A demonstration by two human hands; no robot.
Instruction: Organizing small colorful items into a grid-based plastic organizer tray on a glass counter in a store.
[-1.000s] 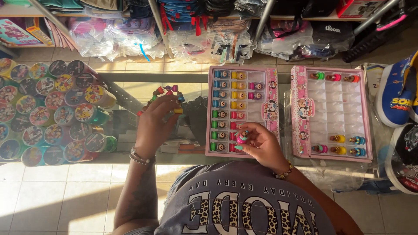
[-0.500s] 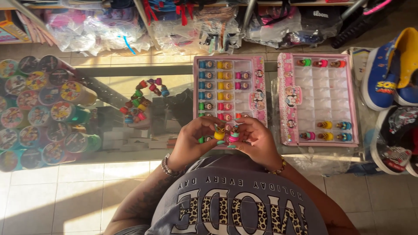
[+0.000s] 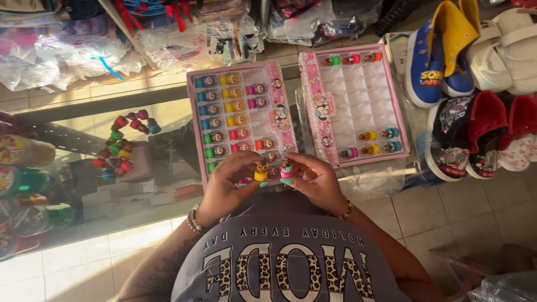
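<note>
Left hand [image 3: 226,182] pinches a yellow toy [image 3: 260,171]; right hand [image 3: 313,178] pinches what looks like a pink toy [image 3: 286,169], both at the tray's [image 3: 273,75] six o'clock edge.

My left hand [image 3: 226,187] pinches a yellow figure stamp [image 3: 260,172], my right hand [image 3: 316,179] a pink one [image 3: 286,168], both over the near edge of the fuller pink tray [image 3: 276,84] beside a sparser tray [image 3: 313,75].

Two pink trays [image 3: 276,72], two hands [image 3: 226,187], two held toy figures [image 3: 261,171]
</note>
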